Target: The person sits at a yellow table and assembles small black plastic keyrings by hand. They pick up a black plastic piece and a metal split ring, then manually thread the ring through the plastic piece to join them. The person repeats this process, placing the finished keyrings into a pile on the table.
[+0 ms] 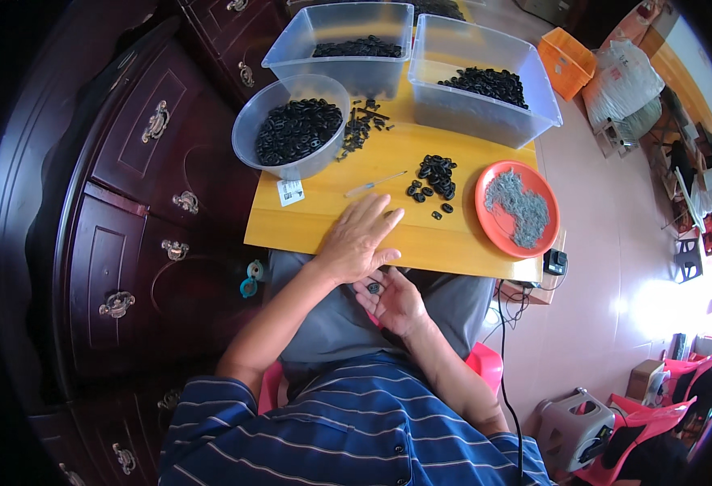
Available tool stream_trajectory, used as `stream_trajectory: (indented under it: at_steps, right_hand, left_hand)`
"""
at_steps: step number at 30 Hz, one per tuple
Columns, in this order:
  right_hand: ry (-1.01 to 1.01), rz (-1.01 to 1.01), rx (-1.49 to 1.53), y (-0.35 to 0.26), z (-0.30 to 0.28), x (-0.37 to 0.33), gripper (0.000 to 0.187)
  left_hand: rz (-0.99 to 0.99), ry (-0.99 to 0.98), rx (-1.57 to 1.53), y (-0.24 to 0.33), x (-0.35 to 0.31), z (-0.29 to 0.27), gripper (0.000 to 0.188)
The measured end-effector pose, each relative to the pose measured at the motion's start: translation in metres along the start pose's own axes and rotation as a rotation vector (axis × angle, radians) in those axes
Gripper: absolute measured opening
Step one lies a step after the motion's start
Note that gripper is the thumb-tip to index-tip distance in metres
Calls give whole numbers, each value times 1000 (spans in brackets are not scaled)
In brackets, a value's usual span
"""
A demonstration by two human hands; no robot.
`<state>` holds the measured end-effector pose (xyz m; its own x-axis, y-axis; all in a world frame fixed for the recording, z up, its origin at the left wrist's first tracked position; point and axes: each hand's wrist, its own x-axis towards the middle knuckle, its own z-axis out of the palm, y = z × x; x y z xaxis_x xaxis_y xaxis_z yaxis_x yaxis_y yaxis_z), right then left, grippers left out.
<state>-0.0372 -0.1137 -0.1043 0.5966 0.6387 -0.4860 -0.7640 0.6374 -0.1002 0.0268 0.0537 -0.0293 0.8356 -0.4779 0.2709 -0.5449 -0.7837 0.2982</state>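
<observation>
Left hand (360,239): we are seeing fingers extended, released, over the yellow table (445,243). Right hand (396,302): palm up, fingers half-curled, we are finding a small black piece (374,287) resting there (unclenched). Black oval pieces (437,176): lying at two o'clock from left fingertips.

The left hand (357,239) obscures part of the worktop (461,243) at its near edge. The dark piece (374,287) in the right hand (396,302), just off that edge, is too small to identify. Individual grey pieces (522,206) near the right edge are indistinguishable. Both knees are hidden beneath the worktop.
</observation>
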Motion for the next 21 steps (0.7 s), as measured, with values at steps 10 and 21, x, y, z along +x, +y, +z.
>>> stream_trajectory:
  at_steps: [10,21]
  right_hand:
    - [-147,18,120,-12,-7,15,47]
    - [-165,-101,84,10,0,-11,39]
  left_hand:
    - [128,-29,-119,26,-30,13,77]
    - [245,190,-285,54,-49,-12,49]
